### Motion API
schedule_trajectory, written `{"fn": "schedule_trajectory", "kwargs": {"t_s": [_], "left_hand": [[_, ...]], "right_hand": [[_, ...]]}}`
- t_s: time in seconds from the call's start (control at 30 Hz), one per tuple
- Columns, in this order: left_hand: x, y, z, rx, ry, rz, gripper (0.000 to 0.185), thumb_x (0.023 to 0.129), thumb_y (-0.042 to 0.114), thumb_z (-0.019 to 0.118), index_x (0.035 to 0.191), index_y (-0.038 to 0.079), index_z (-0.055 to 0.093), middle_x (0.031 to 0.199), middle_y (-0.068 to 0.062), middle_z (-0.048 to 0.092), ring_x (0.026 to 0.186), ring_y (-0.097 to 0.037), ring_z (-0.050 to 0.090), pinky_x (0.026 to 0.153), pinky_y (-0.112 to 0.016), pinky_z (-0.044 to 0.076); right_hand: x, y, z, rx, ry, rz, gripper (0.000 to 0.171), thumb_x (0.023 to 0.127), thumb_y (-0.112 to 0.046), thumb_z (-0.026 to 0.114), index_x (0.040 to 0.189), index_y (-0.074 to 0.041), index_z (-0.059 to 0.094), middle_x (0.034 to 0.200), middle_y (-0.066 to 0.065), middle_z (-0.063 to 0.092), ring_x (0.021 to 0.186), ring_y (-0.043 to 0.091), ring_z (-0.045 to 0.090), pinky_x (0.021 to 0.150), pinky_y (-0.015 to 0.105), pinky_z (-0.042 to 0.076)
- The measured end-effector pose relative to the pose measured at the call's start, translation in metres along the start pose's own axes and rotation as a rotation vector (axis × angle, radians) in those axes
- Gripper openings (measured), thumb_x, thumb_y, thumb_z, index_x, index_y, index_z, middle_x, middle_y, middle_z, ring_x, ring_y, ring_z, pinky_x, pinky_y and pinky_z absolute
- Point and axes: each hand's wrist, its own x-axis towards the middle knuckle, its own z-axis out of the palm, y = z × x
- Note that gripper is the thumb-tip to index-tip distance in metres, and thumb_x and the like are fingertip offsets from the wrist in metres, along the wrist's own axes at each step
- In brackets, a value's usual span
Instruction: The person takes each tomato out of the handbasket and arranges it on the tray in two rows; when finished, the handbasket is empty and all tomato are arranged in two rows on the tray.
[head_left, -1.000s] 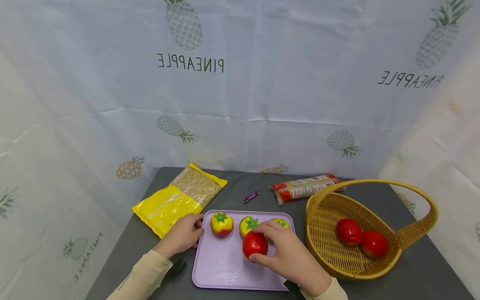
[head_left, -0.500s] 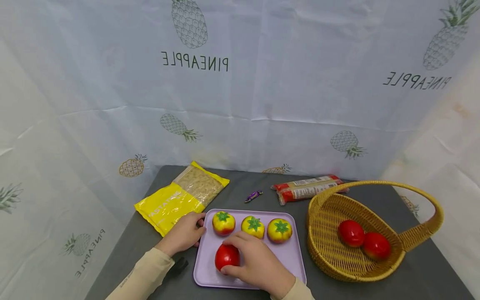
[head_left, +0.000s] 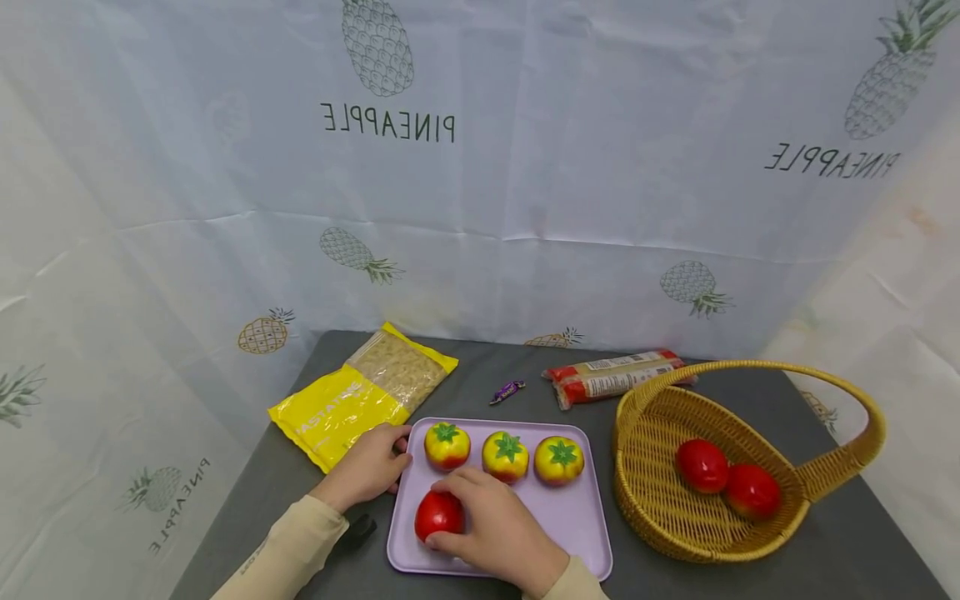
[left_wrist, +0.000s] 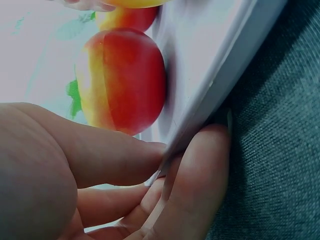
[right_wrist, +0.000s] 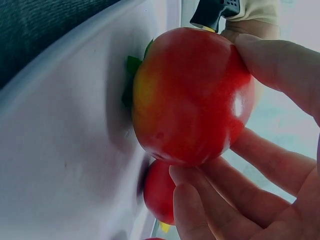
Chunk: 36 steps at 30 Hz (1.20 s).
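Observation:
My right hand [head_left: 498, 525] holds a shiny red-and-yellow toy fruit [head_left: 438, 517] with thumb and fingers, over the front left part of a lilac tray [head_left: 540, 517]. In the right wrist view that fruit [right_wrist: 195, 100] has its green leaf side turned down to the tray, close over it. My left hand [head_left: 367, 468] pinches the tray's left rim, thumb on top and fingers below, as the left wrist view shows at the rim [left_wrist: 220, 82]. Three yellow-and-red fruits sit in a row along the tray's back, leaves up: left [head_left: 447, 446], middle [head_left: 506, 457] and right [head_left: 558, 461].
A wicker basket [head_left: 637, 508] with a tall handle stands right of the tray, two red fruits [head_left: 727, 479] inside. Behind lie a yellow pasta bag [head_left: 360, 400], a purple-wrapped candy [head_left: 507, 392] and red-ended packets [head_left: 618, 377]. A pineapple-print curtain [head_left: 480, 183] hangs behind the table.
My right hand has carried the red fruit leftward and toward me over the tray, uncovering the back-row fruits. The left hand stays on the tray's rim.

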Motion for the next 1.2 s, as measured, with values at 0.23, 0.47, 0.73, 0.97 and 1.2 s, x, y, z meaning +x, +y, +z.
{"fn": "schedule_trajectory", "kwargs": {"t_s": [0.23, 0.47, 0.73, 0.97, 1.2], "left_hand": [[0.0001, -0.0015, -0.0002, 0.0, -0.007, -0.019, 0.05, 0.092, 0.014, 0.071, 0.139, 0.003, 0.057, 0.098, -0.006, 0.061, 0.064, -0.013, 0.059, 0.054, -0.021, 0.057], [0.0012, -0.0021, 0.0003, 0.007, -0.004, -0.017, 0.05, 0.092, 0.015, 0.071, 0.139, 0.004, 0.058, 0.098, -0.006, 0.061, 0.064, -0.013, 0.059, 0.054, -0.021, 0.057], [0.0003, -0.0019, 0.0002, 0.003, -0.005, -0.024, 0.051, 0.092, 0.014, 0.071, 0.14, 0.003, 0.057, 0.099, -0.007, 0.061, 0.064, -0.013, 0.059, 0.055, -0.021, 0.057], [0.0009, -0.0026, 0.0006, 0.013, 0.002, -0.01, 0.05, 0.092, 0.014, 0.071, 0.139, 0.003, 0.058, 0.097, -0.006, 0.061, 0.063, -0.012, 0.059, 0.054, -0.021, 0.057], [0.0021, -0.0013, 0.0005, 0.005, -0.001, -0.019, 0.049, 0.092, 0.014, 0.072, 0.138, 0.004, 0.058, 0.097, -0.005, 0.061, 0.064, -0.013, 0.059, 0.055, -0.021, 0.057]], "right_hand": [[0.002, -0.0006, 0.0037, -0.012, 0.009, -0.008, 0.053, 0.08, -0.055, 0.079, 0.127, -0.036, 0.062, 0.123, -0.017, 0.062, 0.107, 0.001, 0.058, 0.093, 0.03, 0.058], [0.0025, -0.0009, 0.0042, -0.001, 0.013, -0.004, 0.054, 0.08, -0.055, 0.079, 0.128, -0.036, 0.062, 0.123, -0.018, 0.061, 0.107, 0.001, 0.057, 0.094, 0.03, 0.058], [0.0023, -0.0011, 0.0044, 0.016, 0.0, -0.007, 0.059, 0.08, -0.054, 0.079, 0.132, -0.033, 0.061, 0.126, -0.018, 0.06, 0.11, 0.001, 0.056, 0.094, 0.029, 0.058], [0.0023, -0.0014, 0.0028, 0.012, -0.014, -0.013, 0.061, 0.08, -0.057, 0.078, 0.133, -0.034, 0.059, 0.128, -0.018, 0.059, 0.113, 0.002, 0.056, 0.094, 0.029, 0.058], [0.0017, -0.0008, -0.0003, -0.007, -0.031, -0.01, 0.059, 0.08, -0.061, 0.076, 0.131, -0.037, 0.059, 0.128, -0.018, 0.059, 0.114, 0.002, 0.056, 0.098, 0.032, 0.057]]}}
